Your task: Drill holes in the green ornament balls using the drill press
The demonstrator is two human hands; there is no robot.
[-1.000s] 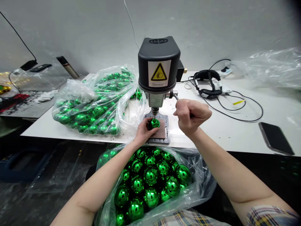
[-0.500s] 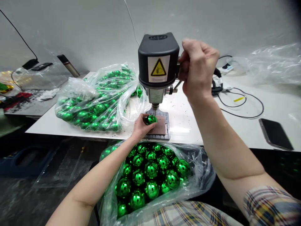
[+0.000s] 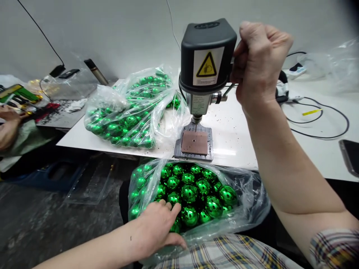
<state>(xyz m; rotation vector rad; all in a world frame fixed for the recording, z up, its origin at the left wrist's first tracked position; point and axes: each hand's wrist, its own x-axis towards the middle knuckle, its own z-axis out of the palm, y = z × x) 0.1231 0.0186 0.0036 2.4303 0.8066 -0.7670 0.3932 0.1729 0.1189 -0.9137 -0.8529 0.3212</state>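
Note:
A black drill press (image 3: 209, 56) with a yellow warning sticker stands on the white table. My right hand (image 3: 260, 63) is closed round its lever at the upper right. Under the drill bit, a brown square plate (image 3: 194, 142) with a small hole lies bare on the metal base (image 3: 209, 155). My left hand (image 3: 159, 228) is over the open plastic bag (image 3: 252, 201) of shiny green balls (image 3: 189, 193) at my lap. Its fingers are apart, touching or close to a ball partly hidden beneath them.
A second clear bag of green balls (image 3: 114, 129) lies left of the drill. Cables (image 3: 336, 108) and a phone (image 3: 350, 155) are on the right. Another person's hands (image 3: 8, 125) show at the far left, by a white glove (image 3: 76, 105).
My left hand has left the plate and come down to the lap bag; the ball it held there is gone from the plate. The view has shifted left, and another person's hands now show.

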